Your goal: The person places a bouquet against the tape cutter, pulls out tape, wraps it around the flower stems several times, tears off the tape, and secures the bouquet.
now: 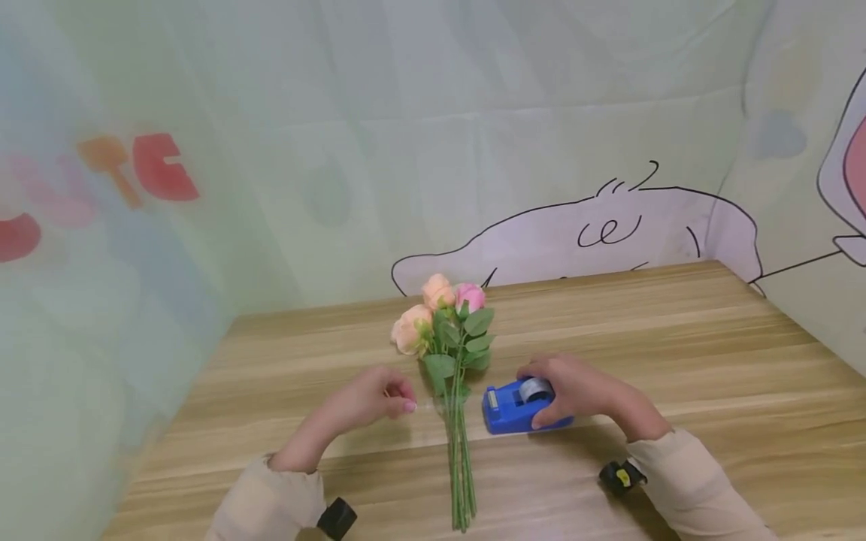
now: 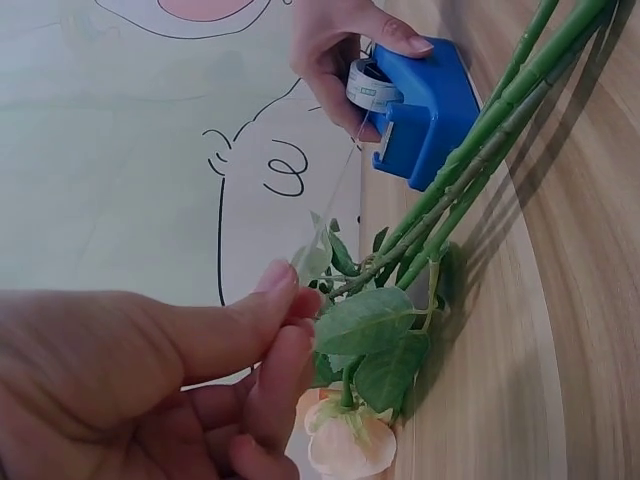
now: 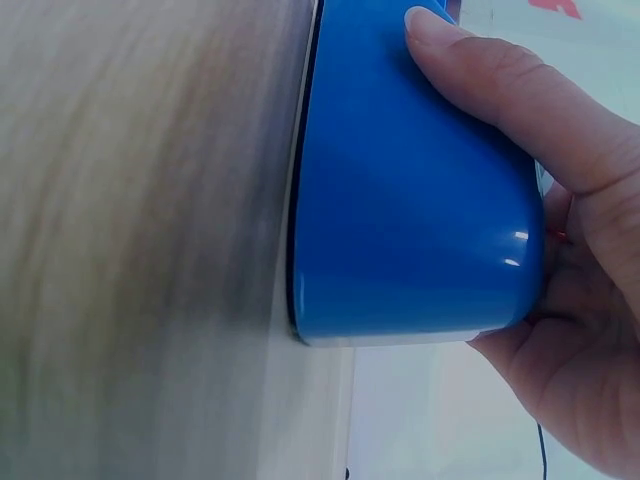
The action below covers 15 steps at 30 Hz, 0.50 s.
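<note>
1. The left hand has its thumb and fingertips closed together, pinching the end of a clear tape strip.
2. The strip stretches from that pinch towards the tape roll, which sits in the blue tape dispenser.
3. The right hand grips the dispenser from its own outer side, thumb and fingers spread around the body, which rests on the desk.
4. Between both hands lies a bunch of flowers, its green stems pointing towards the person.
5. Beyond the hands are the blooms: two peach roses and one pink flower, with green leaves below them.
</note>
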{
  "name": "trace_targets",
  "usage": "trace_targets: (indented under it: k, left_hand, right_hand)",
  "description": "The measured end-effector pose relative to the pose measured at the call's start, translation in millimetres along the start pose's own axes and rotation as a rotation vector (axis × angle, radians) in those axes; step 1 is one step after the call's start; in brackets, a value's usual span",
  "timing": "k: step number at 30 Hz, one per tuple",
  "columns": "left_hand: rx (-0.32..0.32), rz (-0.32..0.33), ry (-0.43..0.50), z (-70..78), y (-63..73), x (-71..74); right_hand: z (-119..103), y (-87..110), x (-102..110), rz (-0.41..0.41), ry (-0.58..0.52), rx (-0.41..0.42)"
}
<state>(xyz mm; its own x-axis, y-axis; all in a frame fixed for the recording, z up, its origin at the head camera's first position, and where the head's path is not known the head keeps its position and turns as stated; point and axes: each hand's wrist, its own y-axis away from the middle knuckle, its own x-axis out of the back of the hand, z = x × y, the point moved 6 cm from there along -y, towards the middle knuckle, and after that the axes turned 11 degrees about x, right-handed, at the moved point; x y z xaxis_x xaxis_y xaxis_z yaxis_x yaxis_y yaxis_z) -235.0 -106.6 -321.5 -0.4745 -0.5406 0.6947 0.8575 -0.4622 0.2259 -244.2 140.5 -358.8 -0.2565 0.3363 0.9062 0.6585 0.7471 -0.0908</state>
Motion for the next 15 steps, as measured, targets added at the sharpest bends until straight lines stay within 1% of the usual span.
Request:
trace_targets:
  k: [4,10,15]
  left_hand:
    - [0.001,-0.007,0.002,-2.2,1.5,2.0]
    - [0.016,0.0,0.01,-6.9,3.8,6.7]
    - [0.016,-0.007,0.002,-16.6,0.8,2.0]
  right_hand:
    - [-1,-2.1,0,-0.002,0.004,0.004]
    - [-1,-1.9,0,0.003,0.003,0.012]
    - [0,0.0,0,0.013,0.011,0.011]
